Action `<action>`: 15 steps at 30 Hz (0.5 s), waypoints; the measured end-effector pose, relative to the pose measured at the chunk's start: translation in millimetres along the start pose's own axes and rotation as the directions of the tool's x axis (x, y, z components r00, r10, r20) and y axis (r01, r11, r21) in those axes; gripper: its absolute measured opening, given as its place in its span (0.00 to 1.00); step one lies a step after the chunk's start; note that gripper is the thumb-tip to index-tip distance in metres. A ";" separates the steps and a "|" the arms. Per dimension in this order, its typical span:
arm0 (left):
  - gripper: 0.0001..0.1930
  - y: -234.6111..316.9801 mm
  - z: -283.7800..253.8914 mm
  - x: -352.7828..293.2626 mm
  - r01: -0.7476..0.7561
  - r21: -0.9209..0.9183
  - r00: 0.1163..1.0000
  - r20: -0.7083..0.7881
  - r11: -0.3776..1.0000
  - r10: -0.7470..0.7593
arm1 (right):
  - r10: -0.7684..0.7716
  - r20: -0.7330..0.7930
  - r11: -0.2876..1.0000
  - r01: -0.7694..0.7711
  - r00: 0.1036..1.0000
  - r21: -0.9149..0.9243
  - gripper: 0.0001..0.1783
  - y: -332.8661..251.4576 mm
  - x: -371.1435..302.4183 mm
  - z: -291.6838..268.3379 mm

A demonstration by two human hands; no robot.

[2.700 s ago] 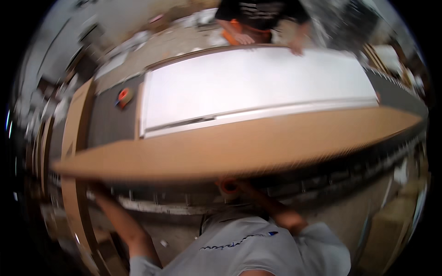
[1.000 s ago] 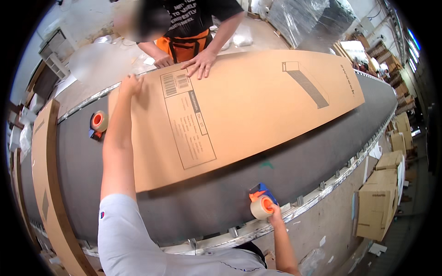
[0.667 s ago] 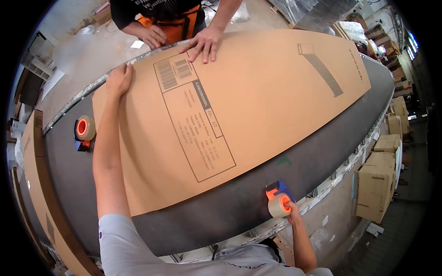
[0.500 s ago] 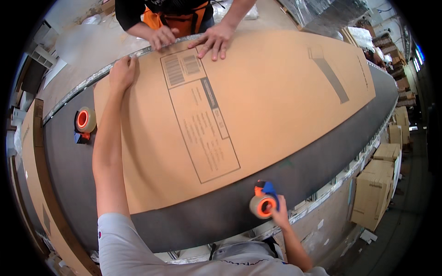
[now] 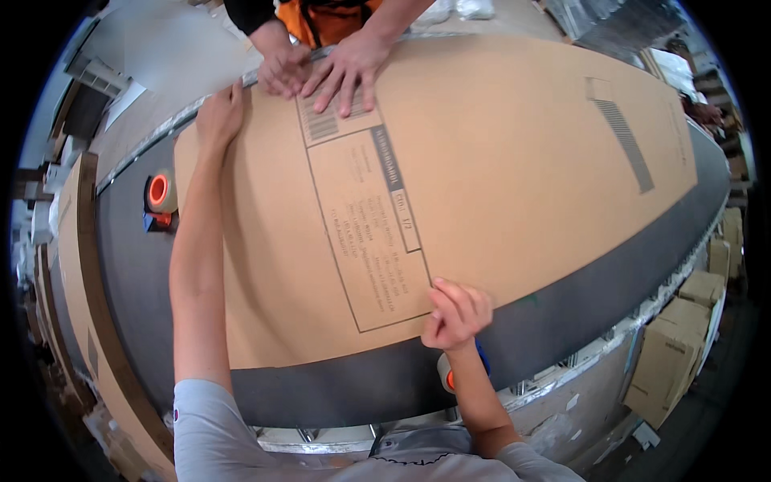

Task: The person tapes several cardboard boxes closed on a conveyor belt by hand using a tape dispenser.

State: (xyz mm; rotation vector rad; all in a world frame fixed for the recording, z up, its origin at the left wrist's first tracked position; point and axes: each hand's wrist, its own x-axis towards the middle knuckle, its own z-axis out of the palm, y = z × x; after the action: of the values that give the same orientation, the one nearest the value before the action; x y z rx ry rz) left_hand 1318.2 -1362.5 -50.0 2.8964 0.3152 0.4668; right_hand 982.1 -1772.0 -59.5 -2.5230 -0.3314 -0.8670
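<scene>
A large flat cardboard box (image 5: 498,169) lies across the dark conveyor belt, a printed label panel on its top. At its far left corner my left hand (image 5: 219,116) grips the edge, fingers curled over the far side and partly hidden. My right hand (image 5: 456,313) is at the box's near edge, just right of the panel's lower corner, with its fingers curled in and nothing visible in them. Below the right wrist, a tape dispenser (image 5: 444,373) with an orange core sits on the belt's near side, mostly covered by my forearm.
Opposite me a co-worker's two hands (image 5: 347,72) rest on the box's far edge, over the label. Another tape dispenser (image 5: 159,197) sits on the belt to the left. A long carton (image 5: 87,265) stands at far left; cardboard boxes (image 5: 666,361) are stacked at right.
My right hand has let go of the tape dispenser and moved up and left to the box's near edge. My left hand keeps its hold. The co-worker's hands have drawn closer together.
</scene>
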 end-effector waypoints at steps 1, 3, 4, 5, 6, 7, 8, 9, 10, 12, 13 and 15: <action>0.31 -5.3 0.1 1.2 0.006 0.040 1.000 0.021 0.999 -0.006 | 0.016 -0.004 0.999 -0.016 1.000 0.036 0.11 -2.8 -4.8 -1.3; 0.30 -32.0 -0.1 12.3 0.080 0.041 0.995 0.058 0.996 -0.082 | 0.057 -0.003 0.996 -0.057 0.998 0.069 0.09 -9.8 -5.9 2.9; 0.29 -34.6 3.1 8.9 0.067 0.064 0.997 0.041 0.996 -0.070 | 0.069 0.005 0.996 -0.069 0.998 0.062 0.08 -13.1 -6.2 -0.5; 0.29 -34.9 5.8 10.3 0.052 0.071 0.999 0.008 0.996 -0.053 | 0.066 -0.004 0.997 -0.066 0.998 0.044 0.07 -11.7 -1.3 1.3; 0.28 -35.2 7.2 10.8 0.037 0.078 0.999 -0.027 0.996 -0.035 | 0.064 -0.015 0.998 -0.063 0.998 0.026 0.06 -13.4 2.2 5.1; 0.26 -20.9 5.5 2.5 -0.050 0.021 0.999 -0.005 0.999 0.050 | 0.075 -0.031 0.997 -0.074 0.997 0.036 0.06 -10.6 1.6 5.9; 0.25 -10.9 1.6 -1.2 -0.097 -0.005 0.995 -0.023 0.995 0.097 | 0.069 -0.037 0.997 -0.067 0.997 0.035 0.06 -10.5 0.3 3.4; 0.24 1.1 -5.1 -3.2 -0.147 -0.032 0.988 -0.045 0.989 0.146 | 0.061 -0.049 0.998 -0.060 0.997 0.033 0.06 -6.6 3.3 2.6; 0.23 9.2 -14.1 -8.4 -0.197 -0.056 0.979 -0.071 0.979 0.193 | 0.053 -0.062 0.998 -0.051 0.997 0.033 0.06 -5.8 5.8 -2.9; 0.18 24.6 -19.2 -31.5 -0.327 0.095 0.914 -0.220 0.940 0.340 | 0.050 -0.043 0.997 -0.047 0.998 0.058 0.05 -5.7 2.4 1.0; 0.19 19.5 -21.4 -48.3 -0.378 0.146 0.854 -0.328 0.914 0.405 | 0.044 -0.033 0.997 -0.041 0.998 0.070 0.05 -9.6 0.9 4.1; 0.21 35.3 -22.9 -98.6 -0.374 0.149 0.838 -0.368 0.915 0.403 | 0.029 -0.036 0.997 -0.026 0.999 0.078 0.05 -9.5 -5.0 6.9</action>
State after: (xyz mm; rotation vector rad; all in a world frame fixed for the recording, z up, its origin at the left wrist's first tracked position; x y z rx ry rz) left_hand 1225.4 -1416.3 -49.2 2.9141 -0.2244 1.1333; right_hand 978.4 -1760.8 -64.3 -2.4316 -0.3115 -0.8719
